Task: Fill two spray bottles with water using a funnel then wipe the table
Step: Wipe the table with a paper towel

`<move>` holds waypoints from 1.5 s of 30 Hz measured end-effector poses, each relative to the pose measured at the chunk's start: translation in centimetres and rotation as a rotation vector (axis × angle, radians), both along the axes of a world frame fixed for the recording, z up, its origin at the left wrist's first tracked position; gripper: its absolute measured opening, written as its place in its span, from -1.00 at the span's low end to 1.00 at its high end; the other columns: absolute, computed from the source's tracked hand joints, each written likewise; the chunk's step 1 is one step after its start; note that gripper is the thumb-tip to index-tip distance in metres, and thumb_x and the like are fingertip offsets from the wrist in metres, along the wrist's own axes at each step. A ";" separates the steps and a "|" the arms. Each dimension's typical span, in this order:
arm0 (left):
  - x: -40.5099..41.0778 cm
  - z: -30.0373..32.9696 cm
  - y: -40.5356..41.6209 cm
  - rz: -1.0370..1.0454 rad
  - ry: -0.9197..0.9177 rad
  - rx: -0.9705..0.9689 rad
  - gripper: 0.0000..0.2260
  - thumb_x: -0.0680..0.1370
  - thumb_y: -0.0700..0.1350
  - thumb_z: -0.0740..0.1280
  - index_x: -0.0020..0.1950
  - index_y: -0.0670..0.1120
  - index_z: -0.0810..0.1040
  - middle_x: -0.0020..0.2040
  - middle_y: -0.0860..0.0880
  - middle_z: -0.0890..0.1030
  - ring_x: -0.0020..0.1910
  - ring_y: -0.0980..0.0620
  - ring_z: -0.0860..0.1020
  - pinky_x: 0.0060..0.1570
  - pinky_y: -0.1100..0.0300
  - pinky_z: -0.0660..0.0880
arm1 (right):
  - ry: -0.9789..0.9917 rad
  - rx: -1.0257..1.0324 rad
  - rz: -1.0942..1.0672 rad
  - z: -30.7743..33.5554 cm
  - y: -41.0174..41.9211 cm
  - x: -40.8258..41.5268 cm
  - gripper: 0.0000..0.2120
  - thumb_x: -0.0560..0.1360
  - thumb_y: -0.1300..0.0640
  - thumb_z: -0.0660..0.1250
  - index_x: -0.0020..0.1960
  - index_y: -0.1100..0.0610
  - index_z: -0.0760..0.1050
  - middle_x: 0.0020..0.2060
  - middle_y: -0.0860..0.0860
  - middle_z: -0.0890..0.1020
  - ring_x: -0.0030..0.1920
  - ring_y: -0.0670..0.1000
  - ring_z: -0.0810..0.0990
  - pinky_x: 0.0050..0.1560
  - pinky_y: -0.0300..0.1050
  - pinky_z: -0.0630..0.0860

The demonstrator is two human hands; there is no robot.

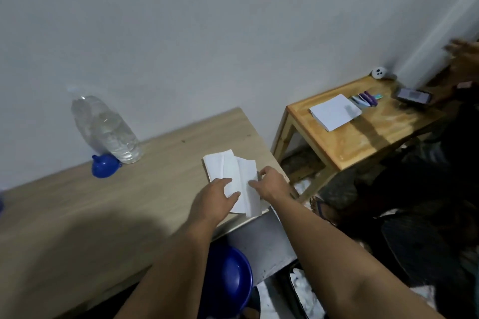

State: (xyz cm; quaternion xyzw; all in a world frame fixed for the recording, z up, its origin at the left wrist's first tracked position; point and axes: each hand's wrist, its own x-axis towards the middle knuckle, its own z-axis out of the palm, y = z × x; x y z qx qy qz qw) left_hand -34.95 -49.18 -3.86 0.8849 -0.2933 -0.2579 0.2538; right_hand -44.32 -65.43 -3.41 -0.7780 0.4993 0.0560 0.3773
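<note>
White folded tissue paper flat on the pale wooden surface, close to its right-hand end and near edge. Left hand laid on the paper's near-left part, fingers relaxed and fairly straight, thumb across the sheet. Right hand at the paper's right edge, fingers curled onto that edge, seemingly pinching it. Clear water bottle upright at the back by the wall, well apart from the paper; blue funnel lying just beside its base, touching or nearly so. Bare surface between funnel and paper, more to the left. Blue basin lower down, past the near edge. Small wooden side table to the right, across a gap, carrying a white pad, pens and a phone.
</note>
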 end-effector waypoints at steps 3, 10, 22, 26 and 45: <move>-0.3 -0.5 -0.5 0.055 -0.030 0.001 -0.54 0.49 0.25 0.33 0.36 0.15 0.52 0.30 0.14 0.57 0.24 0.04 0.56 0.24 -0.01 0.52 | -0.002 -0.012 0.017 -1.1 0.3 0.5 -0.55 0.48 -0.14 0.50 0.25 0.07 0.52 0.16 0.01 0.69 0.12 0.12 0.67 -0.03 -0.06 0.53; 0.4 -1.2 -1.6 0.117 -0.011 0.039 -0.51 0.44 0.29 0.30 0.32 0.16 0.55 0.22 0.17 0.58 0.15 0.07 0.59 0.18 0.00 0.55 | -0.096 0.090 -0.064 -1.3 -0.7 1.1 -0.81 0.49 -0.02 0.51 -0.03 0.05 0.58 -0.10 -0.04 0.68 -0.10 0.05 0.65 -0.12 -0.12 0.56; 1.2 1.3 -3.3 0.308 0.196 -0.091 -0.58 0.48 0.36 0.28 0.23 0.18 0.57 0.08 0.27 0.66 0.05 0.12 0.62 0.13 0.11 0.53 | -0.460 0.600 -0.201 2.3 -2.0 0.4 -0.73 0.55 0.15 0.50 0.17 0.30 0.67 -0.06 0.09 0.76 -0.09 0.09 0.68 -0.06 -0.02 0.58; 1.7 3.6 -4.1 0.513 0.518 -0.374 -0.65 0.48 0.23 0.44 0.23 0.19 0.58 0.06 0.11 0.69 -0.03 0.08 0.69 0.11 0.06 0.63 | -0.494 0.687 -0.115 4.6 -1.9 1.2 -0.74 0.55 0.11 0.51 0.17 0.24 0.67 -0.08 0.05 0.73 -0.06 0.06 0.65 0.06 -0.02 0.54; 4.0 12.3 -1.9 0.677 0.843 -0.850 -0.83 0.59 -0.35 0.25 0.12 -0.17 0.53 -0.11 -0.15 0.57 -0.18 -0.07 0.55 -0.14 0.09 0.55 | -0.638 1.008 -0.254 8.2 1.2 3.3 -0.87 0.52 0.00 0.31 -0.09 0.06 0.47 -0.06 0.07 0.58 0.00 0.15 0.58 0.08 0.15 0.52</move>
